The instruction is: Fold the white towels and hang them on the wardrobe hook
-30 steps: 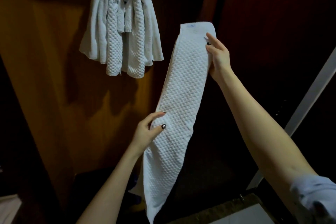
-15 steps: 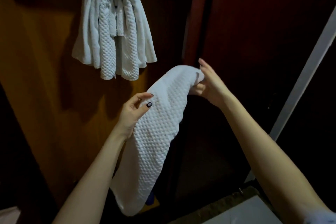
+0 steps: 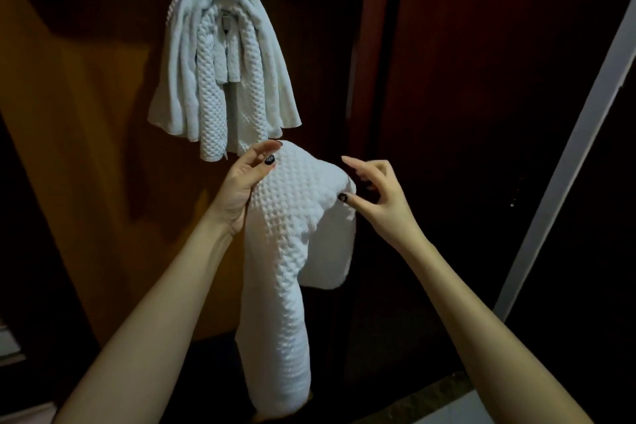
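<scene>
A white waffle-weave towel [image 3: 289,251] hangs folded over my left hand [image 3: 241,186], which grips it at the fold between thumb and fingers. Its long end drops straight down and a shorter end hangs behind on the right. My right hand [image 3: 378,196] is just right of the fold, fingers loosely curled, only the thumb tip touching the towel's edge. Above them, several white towels [image 3: 223,72] hang in a bunch on the wardrobe wall and hide the hook.
The brown wooden wardrobe panel [image 3: 96,148] stands behind the towels. A dark door [image 3: 481,79] fills the right side, crossed by a slanted white frame strip [image 3: 578,134]. A pale surface [image 3: 447,413] shows at the bottom right.
My right hand brought the towel's top end down and over my left hand, then let go of it. The towel went from stretched long to doubled, and both hands rose toward the hung towels.
</scene>
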### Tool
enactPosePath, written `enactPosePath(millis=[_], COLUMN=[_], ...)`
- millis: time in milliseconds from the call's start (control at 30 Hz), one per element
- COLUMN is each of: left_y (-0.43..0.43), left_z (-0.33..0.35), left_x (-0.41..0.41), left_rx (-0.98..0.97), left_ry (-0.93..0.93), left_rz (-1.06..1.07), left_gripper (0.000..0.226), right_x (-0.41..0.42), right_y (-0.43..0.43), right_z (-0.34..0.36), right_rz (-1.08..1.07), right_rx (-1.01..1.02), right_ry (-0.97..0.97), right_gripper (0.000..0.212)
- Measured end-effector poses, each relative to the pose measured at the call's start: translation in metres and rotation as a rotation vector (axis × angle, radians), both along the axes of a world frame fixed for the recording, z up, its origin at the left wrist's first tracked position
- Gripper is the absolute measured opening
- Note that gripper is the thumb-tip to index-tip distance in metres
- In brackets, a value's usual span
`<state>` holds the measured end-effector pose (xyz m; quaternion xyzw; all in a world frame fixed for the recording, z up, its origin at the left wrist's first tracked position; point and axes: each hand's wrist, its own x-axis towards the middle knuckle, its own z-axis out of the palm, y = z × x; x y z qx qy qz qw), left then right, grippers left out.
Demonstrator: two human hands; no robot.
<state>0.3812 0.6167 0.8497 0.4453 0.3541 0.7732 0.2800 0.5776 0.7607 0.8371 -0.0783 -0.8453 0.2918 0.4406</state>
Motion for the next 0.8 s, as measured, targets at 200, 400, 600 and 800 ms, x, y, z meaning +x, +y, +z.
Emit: enactPosePath(millis=[200,400,600,800], left_y=[-0.003,-0.019,-0.029,-0.046], left_z=[0.027,0.039,0.006,-0.055], left_x=[-0.005,-0.025,-0.033,-0.001], left_rx=[0.023,-0.047,-0.231,-0.093], left_ry=[-0.056,0.022,0.261,0.344], left_rz=[-0.116,-0.072,0.322,0.955], left_gripper=[0.025,0.025,0.027,0.023], right_x=[-0.014,-0.033,-0.054,-0.075], right_y=[-0.026,-0.039,-0.055,-0.053], right_z=[0.005,0.026,0.038,0.028], right_rz=[0.244,0.244,0.185,0.048], right_rx=[0.004,0.268,0.263,0.202], right_ry=[0.08,0.188,0.214,0.121], right_gripper=[0.064,0.045,0.025,0.023])
